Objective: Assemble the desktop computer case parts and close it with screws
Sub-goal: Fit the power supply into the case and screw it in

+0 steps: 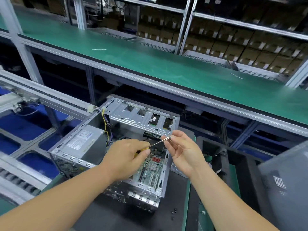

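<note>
Two bare hands meet above an open computer case (116,147), which lies on its side on a dark mat (116,217) on the counter (186,189). Behind it runs a long green conveyor shelf (150,64), and a grey side panel (286,189) stands at the right edge of view. Inside the case, a grey power supply (81,145) fills the left part, a perforated metal drive cage (141,119) sits at the far end, and the green motherboard (151,167) shows below the hands. Yellow and purple wires (105,124) rise from the power supply toward the cage. The left hand (126,157) has its grip clenched round the yellow handle of a screwdriver (156,143), whose thin shaft points up and to the right. The right hand (183,150) pinches at the shaft's tip with thumb and forefinger (whether it holds a screw there is too small to tell). Some small dark screws (174,212) lie loose on the mat, near the case's front right corner.
</note>
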